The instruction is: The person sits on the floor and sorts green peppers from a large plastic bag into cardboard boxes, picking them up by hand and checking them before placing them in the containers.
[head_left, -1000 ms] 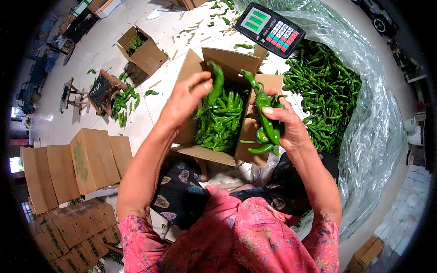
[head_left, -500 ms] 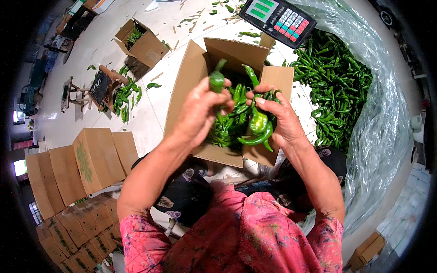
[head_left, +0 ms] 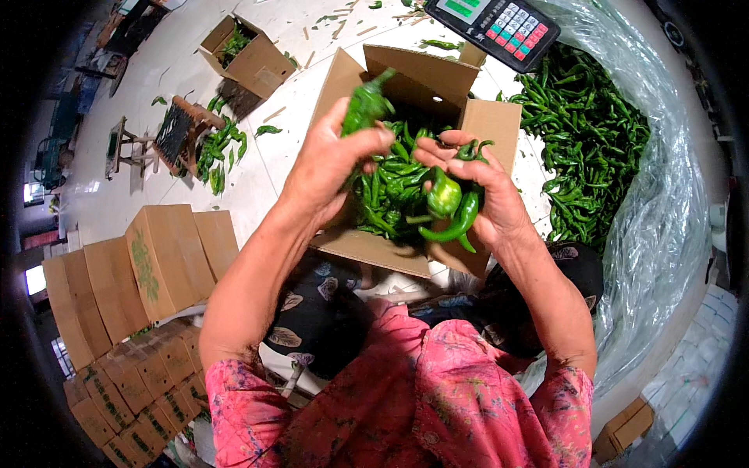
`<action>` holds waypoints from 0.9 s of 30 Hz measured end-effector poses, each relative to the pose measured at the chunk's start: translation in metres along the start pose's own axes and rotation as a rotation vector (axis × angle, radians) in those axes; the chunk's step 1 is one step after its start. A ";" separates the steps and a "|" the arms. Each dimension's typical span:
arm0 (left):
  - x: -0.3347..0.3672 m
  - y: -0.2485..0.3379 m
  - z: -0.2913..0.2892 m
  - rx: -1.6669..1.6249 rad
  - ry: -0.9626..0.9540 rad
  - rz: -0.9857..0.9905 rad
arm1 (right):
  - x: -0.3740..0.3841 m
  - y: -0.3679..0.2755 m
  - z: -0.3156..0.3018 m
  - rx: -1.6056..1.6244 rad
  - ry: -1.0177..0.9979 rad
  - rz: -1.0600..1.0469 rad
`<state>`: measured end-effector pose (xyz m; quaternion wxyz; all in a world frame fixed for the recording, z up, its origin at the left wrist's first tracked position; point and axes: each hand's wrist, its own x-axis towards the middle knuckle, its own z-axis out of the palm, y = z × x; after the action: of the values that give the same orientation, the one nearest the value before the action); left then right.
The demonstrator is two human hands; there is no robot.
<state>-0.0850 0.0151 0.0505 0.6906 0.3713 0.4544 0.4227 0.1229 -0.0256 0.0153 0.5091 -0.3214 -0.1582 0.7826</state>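
Observation:
Above an open cardboard box [head_left: 493,132], both of my hands are holding green peppers. My left hand [head_left: 316,164] is closed around a dark green pepper [head_left: 363,106] whose stem points up and away; it is slightly blurred. A few peppers [head_left: 445,196] rest in my right hand [head_left: 493,199], its fingers curled over them, with a pale shiny one and a long curved one hanging below the fingers. Beneath my hands, the box contains many loose green peppers [head_left: 379,204]. Part of its inside is hidden by my hands and by shadow.
To the right, a large heap of green peppers [head_left: 585,140] lies beside crumpled clear plastic sheeting [head_left: 651,226]. A scale display with keys [head_left: 499,30] stands at the far right. Another box [head_left: 257,66], a small stool [head_left: 179,136] and scattered peppers [head_left: 218,152] are left; several cartons [head_left: 168,261] stand nearer.
My left hand has moved up and left with its pepper, away from the right hand. The right hand still holds its peppers. The whole view has shifted slightly.

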 end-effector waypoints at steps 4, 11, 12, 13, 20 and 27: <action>-0.017 -0.020 0.015 0.932 -0.360 0.673 | 0.002 0.001 -0.006 0.056 0.043 0.040; -0.011 -0.002 0.012 0.536 -0.179 0.268 | 0.001 -0.004 -0.001 0.091 -0.081 0.101; -0.010 0.005 0.005 0.388 -0.110 0.128 | 0.000 -0.004 -0.001 0.095 -0.080 0.099; -0.009 0.006 0.001 0.215 -0.072 0.059 | 0.000 -0.003 -0.002 0.072 -0.035 0.104; -0.014 -0.007 0.007 0.178 -0.096 -0.076 | 0.006 0.007 -0.013 -0.076 0.341 0.111; -0.001 -0.034 0.019 0.662 -0.098 -0.024 | 0.009 0.005 0.000 0.039 -0.060 0.129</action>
<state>-0.0591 -0.0006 0.0265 0.5584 0.5900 0.5377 0.2258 0.1168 -0.0194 0.0095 0.4586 -0.2971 -0.1370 0.8262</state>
